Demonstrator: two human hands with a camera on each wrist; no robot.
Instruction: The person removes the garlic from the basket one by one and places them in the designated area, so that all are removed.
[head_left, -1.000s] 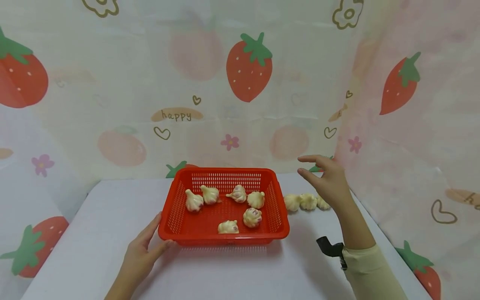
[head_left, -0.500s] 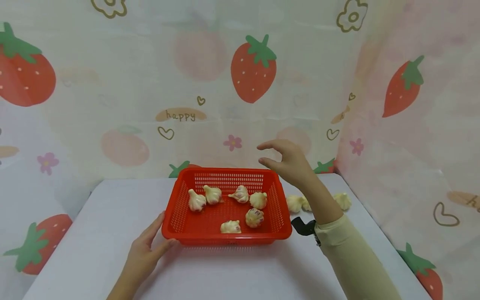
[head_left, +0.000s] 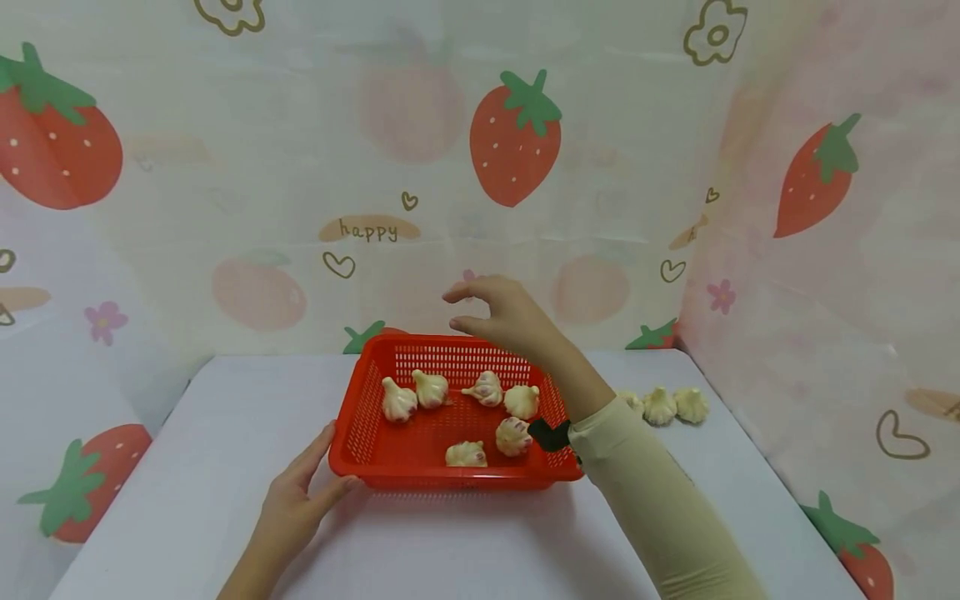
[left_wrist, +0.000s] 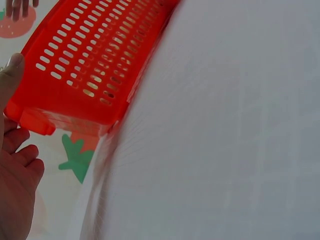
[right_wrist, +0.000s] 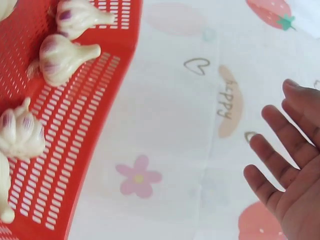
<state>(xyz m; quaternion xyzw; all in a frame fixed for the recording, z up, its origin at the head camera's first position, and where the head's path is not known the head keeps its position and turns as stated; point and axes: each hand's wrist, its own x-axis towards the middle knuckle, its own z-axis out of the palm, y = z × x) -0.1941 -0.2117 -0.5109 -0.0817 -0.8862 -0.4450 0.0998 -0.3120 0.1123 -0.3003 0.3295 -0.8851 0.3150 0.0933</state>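
Note:
A red plastic basket [head_left: 457, 477] with slotted walls stands on the table, several garlic bulbs [head_left: 400, 400] lying inside it. My left hand [head_left: 288, 508] holds its front left corner, the thumb at the front and the fingers along the left side. In the left wrist view the thumb [left_wrist: 11, 75] lies against the basket wall [left_wrist: 75, 95]. Over the basket's back rim, in the air, is my right hand [head_left: 502, 312], thumb and fingers apart and nothing between them. The right wrist view also shows the right hand [right_wrist: 295, 165] with its fingers spread, away from the basket.
To the right of the basket, more garlic bulbs [head_left: 660, 406] lie in a row on the white table [head_left: 435, 550]; the right forearm partly covers one. A strawberry-print cloth [head_left: 375, 292] hangs behind the table and along its sides.
My right hand has moved left, from above the row of garlic bulbs to over the back of the basket, its fingers still apart. The left hand keeps its place at the basket corner.

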